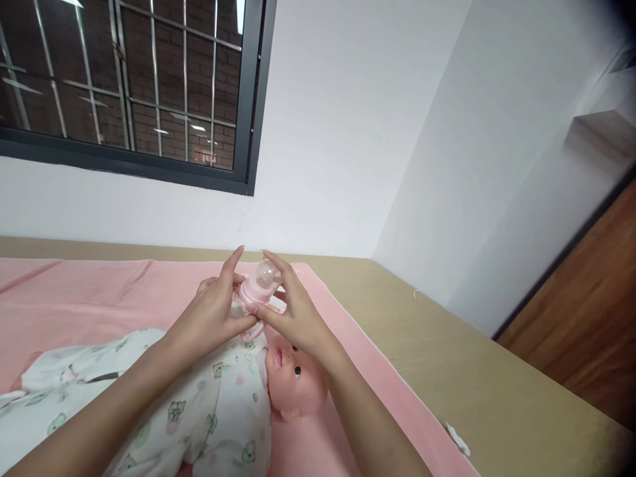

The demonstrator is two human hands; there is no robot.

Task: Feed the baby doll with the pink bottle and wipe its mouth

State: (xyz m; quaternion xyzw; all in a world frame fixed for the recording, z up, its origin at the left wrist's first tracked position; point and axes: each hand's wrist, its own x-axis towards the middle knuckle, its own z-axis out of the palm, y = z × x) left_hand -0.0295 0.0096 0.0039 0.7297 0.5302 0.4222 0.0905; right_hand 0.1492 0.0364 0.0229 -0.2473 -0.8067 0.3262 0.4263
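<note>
Both hands hold a small pink baby bottle (258,286) with a clear dome cap above a doll. My left hand (214,313) grips the bottle's body from the left, fingers wrapped round it. My right hand (293,311) pinches the pink collar and cap from the right. The doll (293,374) lies on its back below the hands, head toward the right, dressed in a white printed suit (209,404). The bottle's lower part is hidden by my fingers.
A pink sheet (99,291) covers a tan mattress (447,351) that meets white walls at the far corner. A barred window (129,86) is at upper left. A wooden door (586,318) stands at right. A small white scrap (457,437) lies at the sheet's edge.
</note>
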